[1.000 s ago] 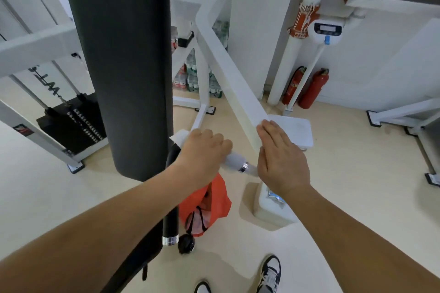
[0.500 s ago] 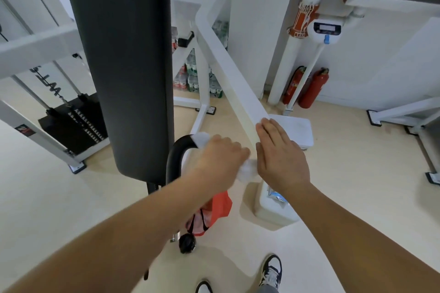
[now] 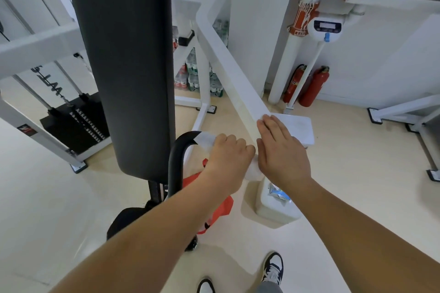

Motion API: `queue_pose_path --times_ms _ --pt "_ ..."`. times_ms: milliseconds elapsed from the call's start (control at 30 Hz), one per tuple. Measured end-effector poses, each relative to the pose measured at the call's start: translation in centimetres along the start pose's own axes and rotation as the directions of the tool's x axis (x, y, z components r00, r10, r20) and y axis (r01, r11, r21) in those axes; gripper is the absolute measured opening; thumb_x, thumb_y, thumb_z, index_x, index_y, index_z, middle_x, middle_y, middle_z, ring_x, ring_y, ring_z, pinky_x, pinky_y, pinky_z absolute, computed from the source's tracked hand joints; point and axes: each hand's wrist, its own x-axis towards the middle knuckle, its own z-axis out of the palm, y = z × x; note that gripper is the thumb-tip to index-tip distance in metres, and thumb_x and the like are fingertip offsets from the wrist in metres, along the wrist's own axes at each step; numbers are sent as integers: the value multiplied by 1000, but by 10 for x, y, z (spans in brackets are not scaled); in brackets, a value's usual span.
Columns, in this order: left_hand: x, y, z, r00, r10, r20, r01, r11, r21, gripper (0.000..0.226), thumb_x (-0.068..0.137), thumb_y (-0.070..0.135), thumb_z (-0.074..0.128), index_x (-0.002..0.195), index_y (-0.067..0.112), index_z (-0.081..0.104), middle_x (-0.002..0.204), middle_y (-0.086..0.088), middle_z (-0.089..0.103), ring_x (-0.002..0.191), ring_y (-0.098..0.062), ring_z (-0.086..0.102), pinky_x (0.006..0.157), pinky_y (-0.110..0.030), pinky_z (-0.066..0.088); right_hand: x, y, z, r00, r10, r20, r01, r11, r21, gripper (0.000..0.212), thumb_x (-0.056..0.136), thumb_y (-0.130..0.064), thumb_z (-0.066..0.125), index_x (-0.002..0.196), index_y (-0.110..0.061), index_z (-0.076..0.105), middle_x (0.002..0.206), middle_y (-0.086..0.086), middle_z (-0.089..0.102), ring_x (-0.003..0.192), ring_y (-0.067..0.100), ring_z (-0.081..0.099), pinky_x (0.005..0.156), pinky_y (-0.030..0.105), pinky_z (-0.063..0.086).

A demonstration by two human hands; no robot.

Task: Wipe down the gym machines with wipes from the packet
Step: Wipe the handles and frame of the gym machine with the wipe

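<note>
- Beige flooring and white walls surround the gym machines; at far left a black weight stack (image 3: 73,121) sits inside a white frame, with nothing touching it.
- Next stands the tall black back pad (image 3: 128,66), upright and close to the camera. It looks like padded vinyl, so it would probably give a little under a wipe and suit broad, flat strokes.
- Just right of the pad's lower end, the curved black handle (image 3: 177,157) bends up and over toward the hands. It appears to be a rigid tube that should take a firm squeeze.
- The white wipe (image 3: 204,141) is wrapped over that handle, with one corner showing beyond the knuckles. It is thin and soft, and likely damp. Pinched by an edge it would probably bunch or tear, so it is best held around the tube under the whole palm.
- The left hand (image 3: 229,157) does just that: its fingers are curled closely round the handle, knuckles up, with the wipe between palm and tube.
- An orange bag (image 3: 214,207) lies on the floor below that forearm.
- The right hand (image 3: 283,152) lies flat, fingers straight and together, on the low end of the sloping white frame bar (image 3: 228,71). It holds nothing and sits just beside the left hand.
- Under the right wrist, what looks like the wipe packet (image 3: 277,194) rests on a white box (image 3: 273,209) and is partly hidden. It is probably light and floppy and may need holding down while a sheet is pulled out.
- Red fire extinguishers (image 3: 314,87) stand against the far wall.
</note>
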Motion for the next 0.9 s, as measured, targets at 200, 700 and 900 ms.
queue_pose_path --times_ms 200,700,900 --pt "-34 -46 -8 980 193 55 -176 957 -229 108 79 69 58 163 22 9 161 -5 26 148 -26 21 126 -42 6 0 1 1 1000 -8 -28 8 1000 9 51 107 -33 34 149 -10 51 158 6 47 151 22 37 100 44 54" --pt "51 -41 -28 865 147 480 -89 986 -142 14 89 25 63 93 11 63 73 1 56 59 -17 52 52 -28 41 1 -1 0 999 10 -40 -11 1000 -13 52 105 -30 32 148 -11 53 157 5 49 149 23 39 106 43 49" --pt "39 -31 -25 923 83 376 -42 992 -116 3 86 15 60 86 15 57 73 1 52 66 -20 52 61 -32 42 0 0 2 999 -3 -51 3 1000 -9 49 104 -25 36 147 -9 54 156 7 50 149 24 40 104 43 50"
